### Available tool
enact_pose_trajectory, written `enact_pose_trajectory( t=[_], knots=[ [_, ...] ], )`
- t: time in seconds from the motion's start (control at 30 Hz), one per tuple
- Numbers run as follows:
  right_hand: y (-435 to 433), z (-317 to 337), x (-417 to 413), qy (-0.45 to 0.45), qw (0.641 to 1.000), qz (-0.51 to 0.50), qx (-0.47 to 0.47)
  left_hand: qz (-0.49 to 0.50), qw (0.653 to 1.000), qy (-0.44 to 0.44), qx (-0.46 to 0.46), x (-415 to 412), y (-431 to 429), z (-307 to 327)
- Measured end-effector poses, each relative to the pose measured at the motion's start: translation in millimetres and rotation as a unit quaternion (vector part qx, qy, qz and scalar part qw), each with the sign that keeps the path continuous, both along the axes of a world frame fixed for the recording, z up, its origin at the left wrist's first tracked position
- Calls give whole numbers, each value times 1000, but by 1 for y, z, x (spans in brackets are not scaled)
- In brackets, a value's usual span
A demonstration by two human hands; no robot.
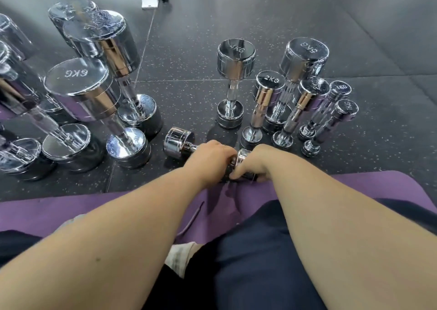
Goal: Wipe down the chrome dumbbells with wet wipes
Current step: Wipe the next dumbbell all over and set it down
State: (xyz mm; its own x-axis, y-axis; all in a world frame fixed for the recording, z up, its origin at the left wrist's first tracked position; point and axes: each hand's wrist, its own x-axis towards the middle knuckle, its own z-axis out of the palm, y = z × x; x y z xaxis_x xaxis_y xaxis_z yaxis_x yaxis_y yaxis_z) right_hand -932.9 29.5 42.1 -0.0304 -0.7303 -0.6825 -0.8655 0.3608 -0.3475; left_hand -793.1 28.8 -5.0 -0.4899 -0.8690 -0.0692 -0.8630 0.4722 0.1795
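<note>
A: What does the head camera show?

B: A person sits on a purple mat (369, 184). A lying dumbbell (177, 141) rests on its side on the dark floor (307, 14), right at the mat's edge.

A: What are the hands doing?

B: The left hand (210, 160) is curled over the bar in the middle. The right hand (251, 165) is wrapped round the right end. Both hands hold on tight.

A: Is there a wet wipe?

B: I cannot see one. It may be under the right hand, but I cannot tell.

A: So which step is this?

B: I think this one is being rubbed clean, or it is about to be. The left hand keeps it from rolling.

A: What comes next?

B: The shiny left end is bare, so I think it needs a rub too. The dumbbell has to turn so that every side gets wiped. Then it can stand up with the others.

A: Can you read any writing?

B: Yes! The tops have numbers. On the right stand the 4KG dumbbell (236, 56), the 2KG dumbbell (270, 82) and the 5KG dumbbell (305, 54). Two thin ones say 1KG (340, 89). On the left is a big 6KG dumbbell (78, 78). The other tops are too blurry to read.
</note>
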Motion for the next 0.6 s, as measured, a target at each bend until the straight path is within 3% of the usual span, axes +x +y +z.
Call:
enact_pose_trajectory(
  t=[0.07, 0.17, 0.23, 0.4, 0.6],
  knots=[
    [-1, 4, 2, 8, 1000, 9, 6, -6, 997, -65, -50, 20, -9, 7],
    [-1, 9, 3, 3, 1000, 11, 23, 49, 990, -123, -50, 54, -21, 17],
    [-1, 11, 2, 2, 1000, 14, 22, 59, 992, -103, -37, 50, -20, 17],
    [2, 10, -1, -8, 1000, 9, -9, 57, 995, 64, 59, -10, 1, 6],
    [-3, 9, -6, -53, 998, -43, -1, 122, 991, -50, 19, 40, -1, 6]
  ],
)
